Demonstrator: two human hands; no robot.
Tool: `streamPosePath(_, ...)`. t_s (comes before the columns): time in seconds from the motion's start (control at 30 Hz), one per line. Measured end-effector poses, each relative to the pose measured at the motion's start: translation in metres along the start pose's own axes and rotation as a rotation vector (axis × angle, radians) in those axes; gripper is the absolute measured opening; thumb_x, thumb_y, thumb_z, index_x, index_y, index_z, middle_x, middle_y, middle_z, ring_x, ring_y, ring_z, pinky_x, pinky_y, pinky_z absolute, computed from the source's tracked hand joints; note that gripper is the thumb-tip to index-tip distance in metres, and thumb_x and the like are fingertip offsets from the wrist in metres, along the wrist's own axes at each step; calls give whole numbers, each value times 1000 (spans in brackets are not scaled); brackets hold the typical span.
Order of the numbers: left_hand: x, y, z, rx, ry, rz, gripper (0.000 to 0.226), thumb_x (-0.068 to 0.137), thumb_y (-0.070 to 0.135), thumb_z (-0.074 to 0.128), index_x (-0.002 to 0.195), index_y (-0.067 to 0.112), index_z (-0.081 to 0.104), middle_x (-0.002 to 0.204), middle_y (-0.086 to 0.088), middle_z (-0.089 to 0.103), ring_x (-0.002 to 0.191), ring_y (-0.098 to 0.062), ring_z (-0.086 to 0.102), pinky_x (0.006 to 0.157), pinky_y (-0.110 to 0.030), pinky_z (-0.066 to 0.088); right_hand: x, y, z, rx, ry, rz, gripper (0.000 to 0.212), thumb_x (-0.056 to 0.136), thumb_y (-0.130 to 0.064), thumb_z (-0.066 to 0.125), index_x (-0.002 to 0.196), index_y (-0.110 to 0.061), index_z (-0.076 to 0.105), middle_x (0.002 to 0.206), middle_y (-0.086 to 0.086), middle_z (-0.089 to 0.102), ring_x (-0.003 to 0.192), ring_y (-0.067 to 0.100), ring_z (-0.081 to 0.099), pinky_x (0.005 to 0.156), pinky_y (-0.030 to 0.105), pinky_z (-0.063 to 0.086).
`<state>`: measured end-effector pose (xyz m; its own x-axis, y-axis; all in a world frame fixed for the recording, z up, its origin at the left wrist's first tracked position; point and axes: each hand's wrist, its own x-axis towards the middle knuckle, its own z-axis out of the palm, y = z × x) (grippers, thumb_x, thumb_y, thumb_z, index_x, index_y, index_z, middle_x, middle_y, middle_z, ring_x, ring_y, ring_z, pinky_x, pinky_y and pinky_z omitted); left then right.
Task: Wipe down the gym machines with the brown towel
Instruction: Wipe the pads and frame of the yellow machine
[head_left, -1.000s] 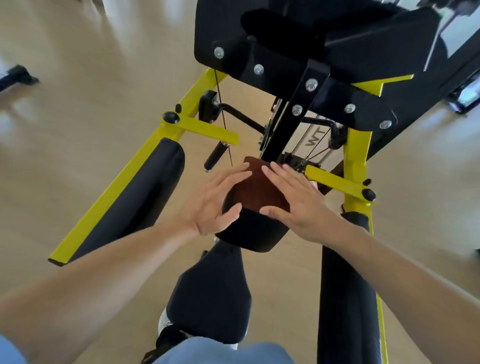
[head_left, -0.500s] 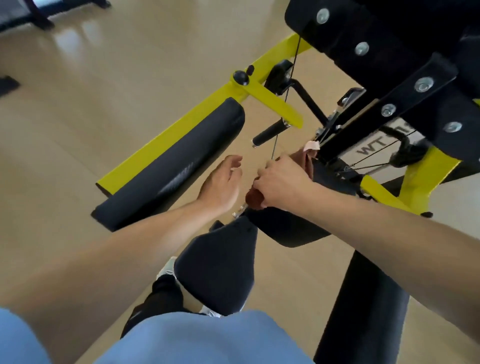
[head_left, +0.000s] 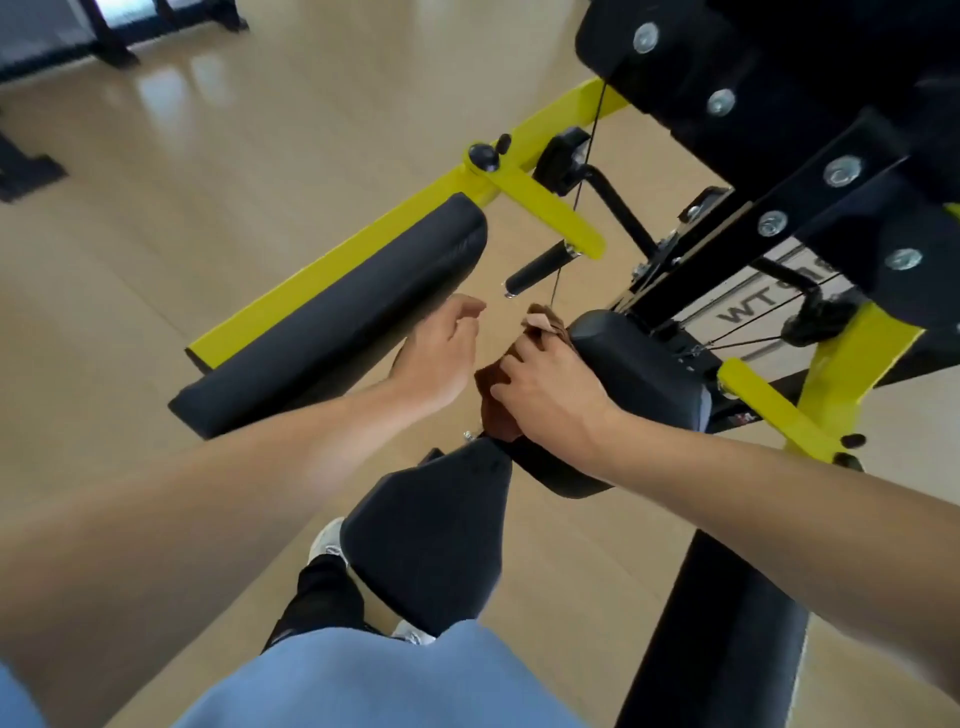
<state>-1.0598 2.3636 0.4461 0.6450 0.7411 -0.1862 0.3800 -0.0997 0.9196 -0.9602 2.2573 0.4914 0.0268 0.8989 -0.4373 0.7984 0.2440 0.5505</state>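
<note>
Right hand (head_left: 550, 400) bunching the brown cloth towel (head_left: 498, 413) against the near edge of the black padded chest rest (head_left: 639, 364), probably regathering for the next wipe. Left hand (head_left: 441, 358) loose, empty, just beside.

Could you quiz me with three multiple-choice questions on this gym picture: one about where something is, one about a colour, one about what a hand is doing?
1. Where is the brown towel?
A. on the floor
B. on the side of the small black pad, under the right hand
C. draped over the long arm pad

2. What colour are the machine's frame bars?
A. red
B. yellow
C. white

3. What is the left hand doing?
A. hanging free, holding nothing
B. gripping the black handle
C. pressing the towel

Answers:
1 B, the right hand holds the towel against the small black pad.
2 B, the bars are bright yellow.
3 A, its loosely curled fingers touch nothing.
</note>
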Motion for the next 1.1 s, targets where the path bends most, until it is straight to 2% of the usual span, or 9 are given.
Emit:
streamPosePath(0.3, 25, 104, 37, -68, -175, 295, 31, 91, 38, 35, 97, 39, 66, 116, 5, 69, 115, -14, 60, 106, -42, 44, -79, 9, 40, 548, 519, 651, 61, 92, -24, 73, 147, -42, 51, 153, 6, 51, 148, 39, 38, 116, 65, 34)
streamPosePath(0.43, 27, 116, 49, 122, -251, 431, 38, 99, 33, 35, 110, 19, 69, 114, 2, 68, 112, -16, 59, 103, -41, 44, -89, -17, 57, 715, 771, 974, 49, 97, -26, 64, 145, -35, 56, 145, 9, 58, 146, 40, 40, 113, 65, 39)
streamPosePath(0.53, 27, 130, 60, 293, -326, 544, 40, 102, 33, 36, 117, 14, 67, 114, -3, 69, 110, -21, 61, 99, -41, 46, -87, -42, 60, 945, 878, 1241, 49, 99, -21, 63, 145, -35, 55, 154, 5, 48, 153, 34, 29, 109, 48, 48)
streamPosePath(0.6, 25, 139, 71, 437, -390, 577, 39, 102, 38, 37, 117, 18, 66, 115, 0, 69, 109, -19, 61, 97, -39, 47, -84, -58, 63, 1214, 1007, 1379, 53, 100, -12, 63, 146, -36, 52, 160, 2, 41, 154, 26, 27, 116, 31, 37)
streamPosePath(0.7, 15, 141, 91, 618, -512, 651, 38, 103, 42, 35, 116, 22, 65, 108, 5, 68, 102, -19, 62, 89, -37, 48, -79, -72, 61, 1692, 1225, 1616, 50, 105, -12, 54, 149, -35, 45, 153, -5, 48, 144, 13, 43, 119, 37, 41)
streamPosePath(0.8, 6, 131, 101, 870, -459, 806, 47, 100, 54, 30, 123, 27, 62, 113, 6, 70, 104, -20, 62, 97, -39, 42, -71, -82, 57, 2102, 994, 1964, 43, 110, -38, 42, 153, -40, 39, 143, -12, 56, 136, 15, 51, 118, 44, 41)
streamPosePath(0.9, 4, 125, 98, 901, -455, 884, 53, 98, 57, 31, 133, 27, 56, 123, 5, 68, 115, -20, 60, 106, -41, 38, -64, -103, 80, 2567, 760, 2125, 37, 107, -52, 40, 143, -42, 48, 139, 0, 61, 123, 27, 59, 108, 50, 48)
streamPosePath(1.0, 5, 128, 92, 819, -512, 868, 51, 100, 51, 36, 141, 25, 52, 136, 5, 62, 128, -17, 54, 112, -39, 34, -54, -115, 104, 3149, 863, 2132, 40, 105, -49, 49, 140, -30, 52, 136, 12, 60, 120, 37, 59, 98, 56, 54)
streamPosePath(1.1, 5, 129, 89, 622, -513, 787, 46, 101, 42, 42, 141, 19, 52, 140, 3, 58, 131, -13, 50, 109, -23, 34, -37, -125, 110, 3465, 1118, 2083, 49, 107, -47, 46, 149, -21, 47, 147, 16, 51, 135, 42, 50, 108, 59, 47)
